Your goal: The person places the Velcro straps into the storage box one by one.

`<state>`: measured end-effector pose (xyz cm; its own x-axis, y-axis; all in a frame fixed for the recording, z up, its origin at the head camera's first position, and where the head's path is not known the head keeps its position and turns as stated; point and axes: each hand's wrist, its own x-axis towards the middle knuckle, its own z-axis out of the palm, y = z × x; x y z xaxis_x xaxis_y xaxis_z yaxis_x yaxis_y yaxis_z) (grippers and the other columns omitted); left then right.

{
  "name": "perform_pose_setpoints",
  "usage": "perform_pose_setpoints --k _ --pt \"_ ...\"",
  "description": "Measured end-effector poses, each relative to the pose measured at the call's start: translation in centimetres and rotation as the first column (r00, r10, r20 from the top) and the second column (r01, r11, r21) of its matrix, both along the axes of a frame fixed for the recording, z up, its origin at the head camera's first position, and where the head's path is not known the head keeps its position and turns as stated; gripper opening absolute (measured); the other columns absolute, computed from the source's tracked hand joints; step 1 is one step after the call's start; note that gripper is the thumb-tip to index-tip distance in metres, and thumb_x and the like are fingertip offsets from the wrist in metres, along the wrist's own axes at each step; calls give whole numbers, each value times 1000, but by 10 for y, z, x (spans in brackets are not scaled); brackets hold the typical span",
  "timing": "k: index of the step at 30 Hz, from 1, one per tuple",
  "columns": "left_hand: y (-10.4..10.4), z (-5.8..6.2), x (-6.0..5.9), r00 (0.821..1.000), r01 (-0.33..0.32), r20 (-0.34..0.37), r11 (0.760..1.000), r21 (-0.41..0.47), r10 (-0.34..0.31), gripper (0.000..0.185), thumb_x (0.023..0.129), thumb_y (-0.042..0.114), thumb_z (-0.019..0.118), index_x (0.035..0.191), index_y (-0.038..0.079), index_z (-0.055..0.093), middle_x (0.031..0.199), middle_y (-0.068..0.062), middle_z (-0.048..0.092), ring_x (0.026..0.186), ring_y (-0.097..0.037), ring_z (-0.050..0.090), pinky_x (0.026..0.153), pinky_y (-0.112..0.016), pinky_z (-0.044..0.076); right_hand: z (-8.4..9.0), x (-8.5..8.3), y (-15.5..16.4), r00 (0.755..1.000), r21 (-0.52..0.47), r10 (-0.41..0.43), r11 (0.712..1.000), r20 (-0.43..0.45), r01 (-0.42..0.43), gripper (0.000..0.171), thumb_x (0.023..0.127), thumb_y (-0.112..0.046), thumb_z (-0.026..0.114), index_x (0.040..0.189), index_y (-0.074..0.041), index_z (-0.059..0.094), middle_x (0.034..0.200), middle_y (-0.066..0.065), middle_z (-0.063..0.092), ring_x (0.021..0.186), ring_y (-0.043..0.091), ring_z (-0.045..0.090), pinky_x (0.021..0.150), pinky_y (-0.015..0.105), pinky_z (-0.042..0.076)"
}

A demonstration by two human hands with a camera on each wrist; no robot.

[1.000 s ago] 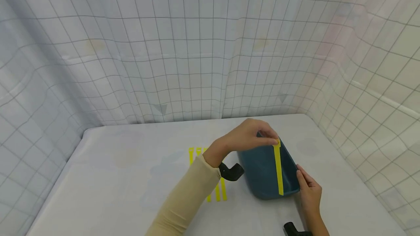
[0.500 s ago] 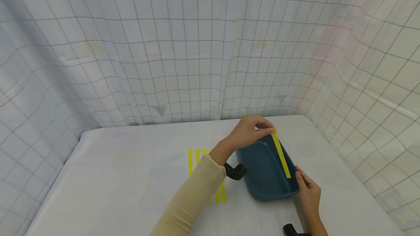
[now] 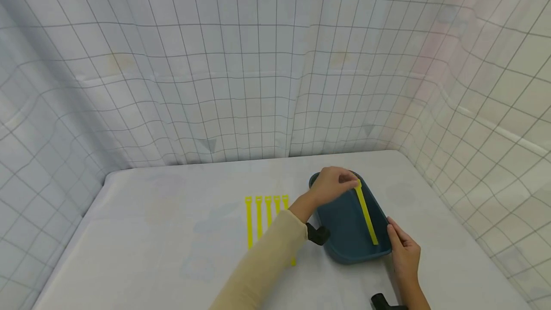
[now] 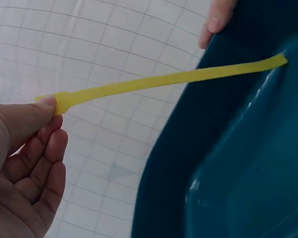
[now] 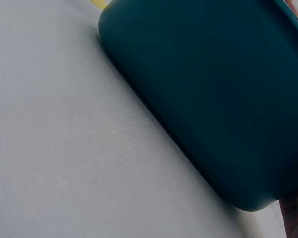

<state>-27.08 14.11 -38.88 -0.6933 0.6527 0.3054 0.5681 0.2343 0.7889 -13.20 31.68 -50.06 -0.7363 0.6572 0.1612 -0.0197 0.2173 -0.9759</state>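
One yellow strap (image 3: 366,214) is held over the dark blue tray (image 3: 344,233), which stands on the right part of the worktop (image 3: 150,233). The far end of the strap is pinched between the thumb and fingers of the left hand (image 3: 333,185), above the far rim of the tray. The near end of the strap reaches down to the inner wall of the tray on the right side, so the strap is partly lowered in but it is not yet released. In the left wrist view, the thumb (image 4: 25,116) is seen pressed on the thicker end of the strap (image 4: 164,79).

The right hand (image 3: 404,252) is laid against the near right corner of the tray, with the fingers rather straight, and nothing is gripped by it; the tray is only steadied.

To the left of the tray, a row of more yellow straps (image 3: 262,214) is seen flat on the worktop, partly hidden by the cream sleeve (image 3: 258,271). No other strap is visible inside the tray. It is therefore judged that the work is at an early stage: one strap is almost placed, and several are left to be moved.
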Motion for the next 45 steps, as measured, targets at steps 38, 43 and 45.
perform_pose_setpoints --k 38,43,45 --pt "43 -45 -10 934 -351 -15 908 -228 358 13 87 16 65 93 8 73 89 -1 68 76 -12 63 66 -23 50 1 0 3 999 -38 3 999 -42 -5 41 90 -24 61 119 5 58 115 1 61 106 -5 51 82 8 40" --pt "43 -49 -13 927 -369 -24 898 -239 374 14 87 16 65 92 7 73 89 -1 68 76 -13 63 65 -22 50 -1 -2 2 999 -27 10 1000 -35 -11 38 90 -23 61 119 3 59 117 6 59 104 -7 51 82 8 40" --pt "43 -51 -13 925 -373 -11 898 -233 381 13 86 15 65 91 7 73 88 -2 68 76 -13 62 64 -22 49 0 -1 2 999 -21 13 1000 -32 -14 37 90 -22 61 118 2 60 118 7 58 104 -8 51 82 8 40"
